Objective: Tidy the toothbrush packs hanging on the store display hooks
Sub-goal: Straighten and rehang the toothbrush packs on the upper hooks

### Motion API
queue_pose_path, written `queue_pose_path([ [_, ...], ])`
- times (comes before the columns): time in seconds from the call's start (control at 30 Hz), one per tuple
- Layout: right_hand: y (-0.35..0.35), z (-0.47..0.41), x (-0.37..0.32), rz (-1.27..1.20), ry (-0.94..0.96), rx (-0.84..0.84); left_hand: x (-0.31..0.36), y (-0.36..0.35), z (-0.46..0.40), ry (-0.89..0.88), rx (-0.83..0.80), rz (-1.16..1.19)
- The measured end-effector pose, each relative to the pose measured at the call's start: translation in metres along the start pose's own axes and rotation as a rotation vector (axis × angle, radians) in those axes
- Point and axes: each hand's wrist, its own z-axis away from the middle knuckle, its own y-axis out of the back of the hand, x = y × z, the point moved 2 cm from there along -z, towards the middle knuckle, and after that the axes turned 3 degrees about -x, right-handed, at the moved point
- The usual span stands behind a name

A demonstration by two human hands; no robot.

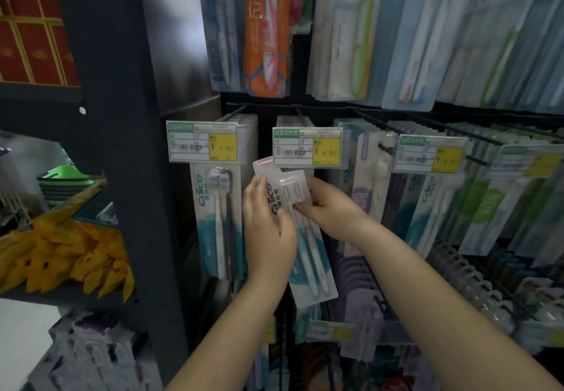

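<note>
Your left hand (268,225) and right hand (328,206) both gripping one tilted, clear two-brush toothbrush pack (300,238), mid-frame, below three price tags (307,146).

A toothbrush pack (300,239) tilts between the left hand (265,222) and right hand (328,204), in front of the hanging packs (219,222), just below the middle price tag (307,146); another price tag (202,142) hangs to its left

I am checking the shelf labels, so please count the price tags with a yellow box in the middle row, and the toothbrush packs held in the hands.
Price tags with a yellow box: 4
Toothbrush packs held by the left hand and right hand: 1
Total: 5
</note>
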Motion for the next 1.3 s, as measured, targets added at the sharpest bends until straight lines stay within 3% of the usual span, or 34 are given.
queue_pose_path([
  [0.2,0.006,-0.008,-0.009,0.098,0.044,0.048,0.003,-0.001,-0.004,-0.041,0.025,-0.003],
  [0.4,0.013,-0.008,-0.007,-0.018,0.024,0.157,0.011,0.0,-0.019,-0.171,-0.038,0.011],
  [0.8,0.01,0.004,0.009,-0.052,-0.118,0.287,0.003,-0.009,-0.007,-0.208,-0.13,-0.086],
  [0.97,0.016,0.024,0.011,0.055,-0.193,0.332,0.002,-0.015,0.01,-0.363,-0.085,-0.119],
  [1.1,0.03,0.05,0.016,0.165,-0.204,0.523,0.014,-0.028,0.027,-0.436,-0.141,0.01],
  [1.3,0.061,0.075,0.038,0.126,-0.235,0.73,0.03,-0.057,0.021,-0.251,-0.293,0.091],
])
